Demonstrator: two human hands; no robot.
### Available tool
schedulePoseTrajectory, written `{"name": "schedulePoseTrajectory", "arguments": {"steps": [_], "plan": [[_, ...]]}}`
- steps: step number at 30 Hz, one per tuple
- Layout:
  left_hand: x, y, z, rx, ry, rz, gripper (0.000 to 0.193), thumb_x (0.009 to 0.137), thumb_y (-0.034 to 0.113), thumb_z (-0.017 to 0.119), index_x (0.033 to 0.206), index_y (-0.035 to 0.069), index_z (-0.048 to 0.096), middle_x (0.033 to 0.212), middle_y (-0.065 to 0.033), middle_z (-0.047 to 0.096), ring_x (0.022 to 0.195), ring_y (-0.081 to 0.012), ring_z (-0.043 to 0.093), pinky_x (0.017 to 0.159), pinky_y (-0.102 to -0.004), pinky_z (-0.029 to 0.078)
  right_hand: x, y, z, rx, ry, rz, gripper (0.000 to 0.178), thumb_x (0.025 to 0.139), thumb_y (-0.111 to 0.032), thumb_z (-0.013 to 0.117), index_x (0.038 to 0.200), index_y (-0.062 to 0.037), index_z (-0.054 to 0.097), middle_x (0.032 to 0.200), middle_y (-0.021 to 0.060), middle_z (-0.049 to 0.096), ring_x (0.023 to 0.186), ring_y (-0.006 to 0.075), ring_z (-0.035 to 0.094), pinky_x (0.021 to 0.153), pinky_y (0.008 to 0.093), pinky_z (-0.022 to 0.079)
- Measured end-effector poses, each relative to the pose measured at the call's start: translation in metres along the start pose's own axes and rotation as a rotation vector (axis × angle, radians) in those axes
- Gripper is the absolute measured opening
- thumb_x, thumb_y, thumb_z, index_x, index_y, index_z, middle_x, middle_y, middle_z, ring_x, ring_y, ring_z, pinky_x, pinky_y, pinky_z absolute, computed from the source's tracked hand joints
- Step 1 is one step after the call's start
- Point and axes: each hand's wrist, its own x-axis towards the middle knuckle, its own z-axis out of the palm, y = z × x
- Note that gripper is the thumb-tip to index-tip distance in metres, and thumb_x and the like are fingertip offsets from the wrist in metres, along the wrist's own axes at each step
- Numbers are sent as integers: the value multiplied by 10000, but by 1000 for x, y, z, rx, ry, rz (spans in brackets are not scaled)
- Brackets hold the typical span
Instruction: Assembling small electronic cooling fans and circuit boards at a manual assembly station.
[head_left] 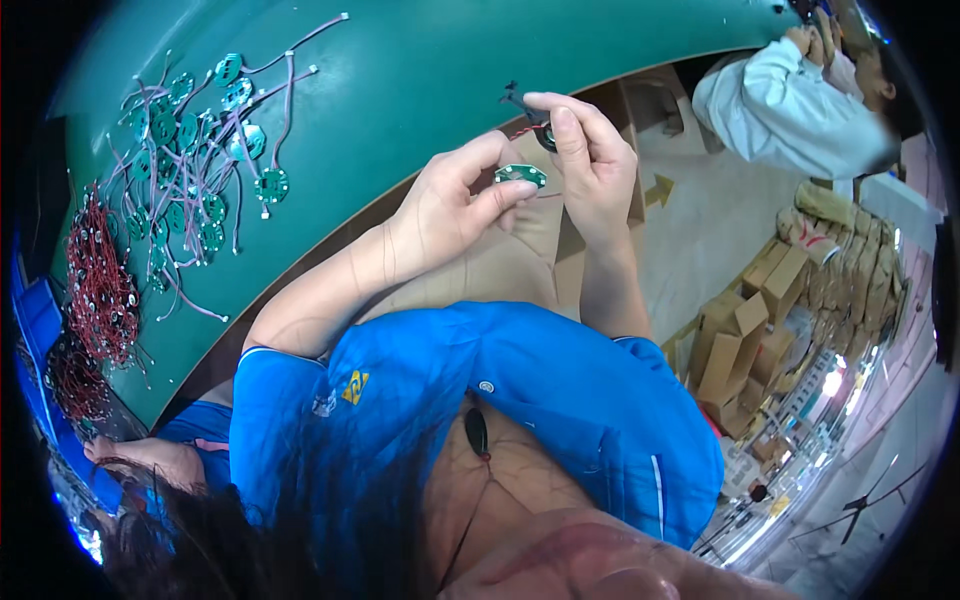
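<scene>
Over the near edge of the green table (400, 60), my left hand (440, 200) pinches a small green circuit board (518, 177) between thumb and fingers. Close beside it, my right hand (597, 165) is closed on a small round black part (546, 137), partly hidden by the fingers. A twisted red and dark wire (525, 131) runs from that part toward my left hand; whether it joins the board cannot be made out. Just beyond my right fingertips, a black forked piece (517, 98) shows, and I cannot tell whether it touches them.
Left on the table lie a heap of green round boards with pale cables (185, 140) and a pile of red wires (100, 280). A blue bin (40, 320) stands far left. Another person (780, 105) sits at the upper right; cardboard boxes (735, 340) stand right. Another person's arm (150, 460) shows lower left.
</scene>
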Motion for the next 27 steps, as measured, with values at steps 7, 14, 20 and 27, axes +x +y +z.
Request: {"name": "schedulePoseTrajectory", "arguments": {"steps": [7,14,20,27], "plan": [[-17,14,3,-415,-161,-378,41,870,52,580,877,25,550,887,-46,574,686,-97,506,587,-204,412,-26,27,-9,269,-166,74,193,887,-67,535,1064,-15,590,753,26,595,608,58,446,537,185,351],[-26,-12,-4,347,0,-8,56,886,51,566,935,27,555,794,-33,568,559,-82,476,505,-184,384,-35,33,-33,-171,-337,53,187,873,-70,548,1042,-9,601,843,60,624,642,77,490,569,194,395],[-22,-6,8,340,-61,85,63,899,36,546,961,29,557,805,-45,560,496,-72,459,460,-165,381,-37,37,-35,47,-367,29,201,865,-95,569,1038,1,607,846,69,627,635,82,488,572,198,402],[-23,-5,24,-140,122,-323,56,896,12,538,951,19,544,952,-83,585,518,-74,493,457,-169,404,-46,41,-7,365,-146,179,170,868,-83,571,1015,-7,611,773,42,617,609,64,471,529,186,375]]}}
